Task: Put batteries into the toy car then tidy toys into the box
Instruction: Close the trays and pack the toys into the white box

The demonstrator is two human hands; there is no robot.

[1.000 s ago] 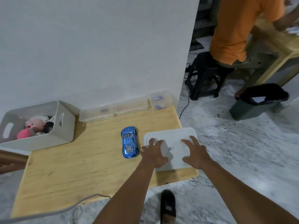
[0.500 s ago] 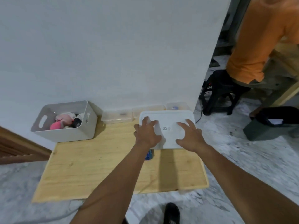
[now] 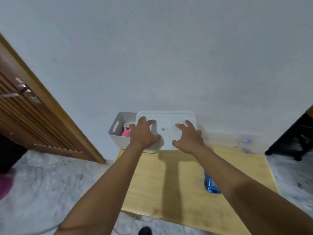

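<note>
Car (image 3: 210,184), where is it?
On the table (image 3: 152,192), part hidden under the right forearm (image 3: 237,182).
And the hands?
Left hand (image 3: 144,133) and right hand (image 3: 188,138) grip the lid (image 3: 166,119), fingers spread and curled on it.
Beyond?
The lid hangs over the box (image 3: 121,143) by the wall (image 3: 169,65); pink toy (image 3: 126,132) inside.

We see only a slice of the shiny blue toy car (image 3: 210,185) behind the right forearm (image 3: 237,182). The flat white plastic lid (image 3: 166,118) hides most of the white handled box (image 3: 118,140); its printed code (image 3: 162,129) is unreadably small.
</note>
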